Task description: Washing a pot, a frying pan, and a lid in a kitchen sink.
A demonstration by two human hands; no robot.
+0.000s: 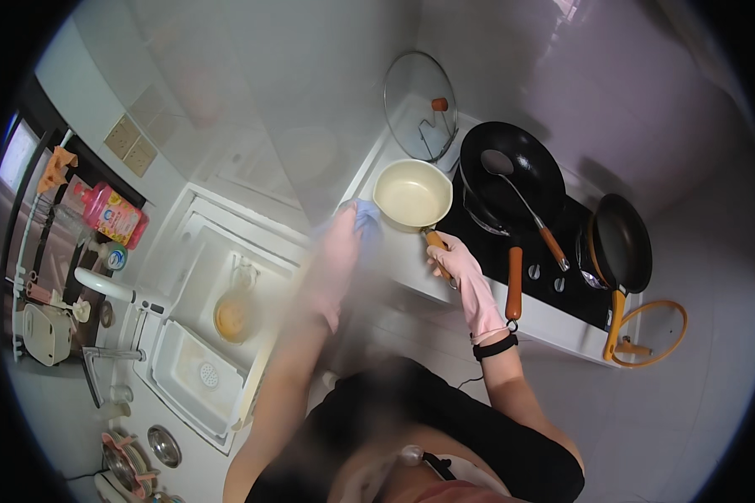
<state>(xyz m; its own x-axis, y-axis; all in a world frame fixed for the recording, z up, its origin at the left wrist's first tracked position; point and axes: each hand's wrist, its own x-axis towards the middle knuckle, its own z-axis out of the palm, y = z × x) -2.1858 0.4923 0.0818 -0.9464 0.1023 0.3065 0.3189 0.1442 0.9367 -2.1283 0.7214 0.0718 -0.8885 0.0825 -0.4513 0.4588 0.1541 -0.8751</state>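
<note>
My right hand [448,254], in a pink rubber glove, is closed around the brown handle of a cream saucepan [413,193]. The saucepan is upright over the white counter, left of the cooktop. Gloved in pink too, my left hand [346,229] grips a light blue cloth [368,217] just left of the pan. Haze blurs this hand and forearm. Behind the saucepan a glass lid [420,107] with a metal rim stands on edge. A black wok [516,182] on the cooktop holds a ladle [531,210] with a brown handle.
A frying pan [623,245] sits at the cooktop's right end, beside an orange-rimmed lid [681,314]. At left, the white sink [189,276] holds a bowl with yellowish contents [233,316] and a white basin [185,364]. A faucet [104,283] and a pink bottle [116,217] are beyond it.
</note>
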